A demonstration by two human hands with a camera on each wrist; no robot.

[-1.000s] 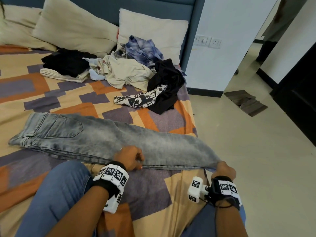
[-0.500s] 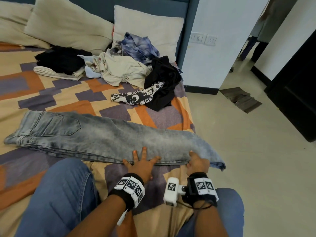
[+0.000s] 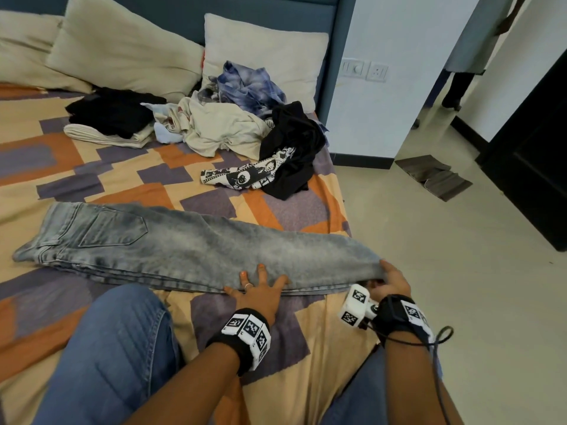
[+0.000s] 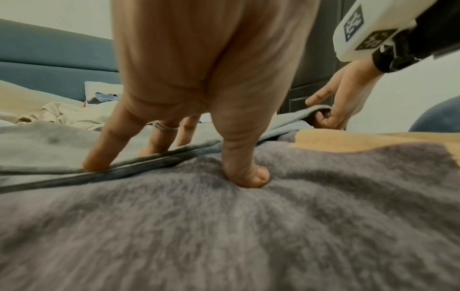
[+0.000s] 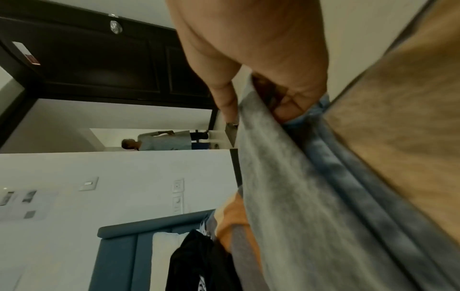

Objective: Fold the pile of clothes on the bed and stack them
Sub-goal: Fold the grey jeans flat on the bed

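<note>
I am working on the grey jeans [image 3: 196, 250], which are lying flat on the bed [image 3: 76, 176], folded lengthwise with one leg over the other. Their long axis is running across the bed, side to side in the head view: the waistband and back pocket are pointing toward my left, and the hems are pointing toward my right, reaching the bed's edge by the floor [image 3: 445, 240].

My left hand [image 3: 259, 294] is resting on the near edge of the jeans at about mid-leg. Its fingers [image 4: 104, 151] are straight and spread apart, pressing the denim down, while the thumb is pressing into the bedcover just beside the jeans' seam.

My right hand [image 3: 391, 279] is clamped on the hem end of the jeans. In the right wrist view, the thumb is lying on the outer face of the fabric [image 5: 293, 187] and the curled fingers are tucked under it, so this end is lifted slightly off the bed.

Beyond the jeans, toward the headboard, the pile of clothes [image 3: 245, 127] is lying unfolded: a cream garment, a blue tie-dye piece, and a black garment with a printed panel. To the left of that pile, a short stack [image 3: 113, 124] of a black item on a cream item is sitting near the pillows [image 3: 129, 53].
</note>
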